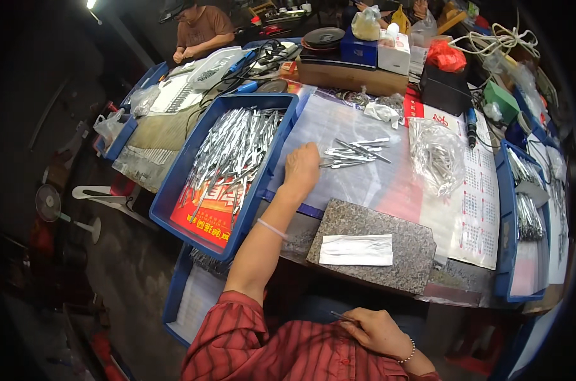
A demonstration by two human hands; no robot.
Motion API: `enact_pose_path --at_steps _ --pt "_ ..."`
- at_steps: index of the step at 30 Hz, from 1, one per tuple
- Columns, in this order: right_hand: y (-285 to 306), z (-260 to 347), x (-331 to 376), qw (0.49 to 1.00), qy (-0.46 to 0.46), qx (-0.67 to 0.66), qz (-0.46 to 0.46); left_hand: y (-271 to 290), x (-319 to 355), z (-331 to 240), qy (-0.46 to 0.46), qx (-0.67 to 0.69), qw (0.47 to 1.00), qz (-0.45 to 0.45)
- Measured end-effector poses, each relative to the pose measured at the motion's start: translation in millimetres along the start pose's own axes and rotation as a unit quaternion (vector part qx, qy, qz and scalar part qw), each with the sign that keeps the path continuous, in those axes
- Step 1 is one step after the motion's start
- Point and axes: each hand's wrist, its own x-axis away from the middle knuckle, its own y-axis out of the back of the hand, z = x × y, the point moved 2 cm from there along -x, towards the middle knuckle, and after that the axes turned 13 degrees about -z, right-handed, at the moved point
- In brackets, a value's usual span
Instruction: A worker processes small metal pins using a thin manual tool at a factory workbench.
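My left hand [302, 166] reaches forward over the table, its fingers curled at the left end of a small pile of slim silvery metal pieces [356, 154] on clear plastic sheeting. What its fingertips hold, if anything, is hidden. Close to my body, my right hand [378, 333] pinches a thin dark metal piece [340, 315] whose tip points left. A blue bin [233, 101] left of my left hand holds many similar slim metal pieces over red printed packaging. Between my hands, a folded white cloth or paper [356, 250] lies on a speckled stone slab [402, 254].
A clear bag [437, 155] of metal pieces lies right of the pile. Another blue bin [505, 254] stands at the right edge. Boxes [395, 54] and cables line the back. A person [204, 28] sits across the far left. A lower bin [183, 298] sits below the table's front edge.
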Motion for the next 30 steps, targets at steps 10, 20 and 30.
enact_pose_path --at_steps 10,20,30 --pt "22.2 -4.3 5.1 0.951 -0.145 -0.206 -0.18 144.9 104.2 -67.7 -0.003 0.232 0.968 -0.097" --pt "28.4 13.3 3.0 0.88 -0.174 -0.359 -0.257 194.2 184.4 -107.2 0.002 0.493 0.869 0.046" --pt "85.9 20.9 -42.9 0.973 0.055 0.056 -0.215 194.4 210.5 -83.2 0.208 0.631 0.742 0.09"
